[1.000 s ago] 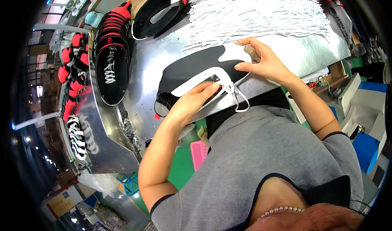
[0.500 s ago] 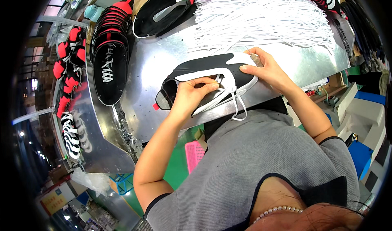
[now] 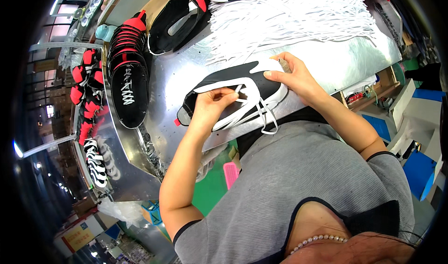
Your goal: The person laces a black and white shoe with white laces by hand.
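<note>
A black and white shoe upper lies on its side on the metal table in front of me, its red heel tab to the left. My left hand reaches over the shoe's opening with thumb and fingers pinched at a white shoelace. A loose lace loop hangs toward me over the table edge. My right hand grips the toe end, thumb on top. A small beige piece shows between its thumb and forefinger; whether it is a tool handle or a finger wrap I cannot tell.
A broad pile of white laces covers the far table. Nested black and red uppers stand at the left, another black upper behind. More red and black uppers line a side surface. A pink basket sits below.
The whole view has shifted slightly, so the table things sit a little differently in the picture. Both hands keep nearly the same hold on the shoe upper.
</note>
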Motion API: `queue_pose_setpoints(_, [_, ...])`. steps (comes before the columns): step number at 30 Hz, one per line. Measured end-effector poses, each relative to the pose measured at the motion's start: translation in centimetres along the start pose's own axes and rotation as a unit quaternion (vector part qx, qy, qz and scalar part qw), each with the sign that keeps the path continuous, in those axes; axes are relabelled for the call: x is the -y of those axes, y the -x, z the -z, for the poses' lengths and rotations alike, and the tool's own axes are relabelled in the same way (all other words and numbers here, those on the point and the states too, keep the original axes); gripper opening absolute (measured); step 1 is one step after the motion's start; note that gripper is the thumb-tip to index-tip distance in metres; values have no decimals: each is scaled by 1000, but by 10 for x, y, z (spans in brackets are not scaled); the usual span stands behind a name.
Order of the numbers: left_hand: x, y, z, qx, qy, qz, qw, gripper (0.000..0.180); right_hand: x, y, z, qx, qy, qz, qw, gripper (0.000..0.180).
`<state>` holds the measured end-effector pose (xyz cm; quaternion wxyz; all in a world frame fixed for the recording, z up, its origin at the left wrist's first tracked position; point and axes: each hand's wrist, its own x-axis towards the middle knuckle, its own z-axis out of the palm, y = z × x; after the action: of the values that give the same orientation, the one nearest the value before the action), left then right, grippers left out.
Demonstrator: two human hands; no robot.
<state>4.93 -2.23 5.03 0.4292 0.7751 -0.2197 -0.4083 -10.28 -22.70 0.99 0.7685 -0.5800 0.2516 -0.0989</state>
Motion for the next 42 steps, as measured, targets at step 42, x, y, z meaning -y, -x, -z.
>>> queue_pose_setpoints(42, [-39, -29, 5, 60, -7, 13, 998, 61, 19, -34, -13, 25, 29, 68, 997, 24])
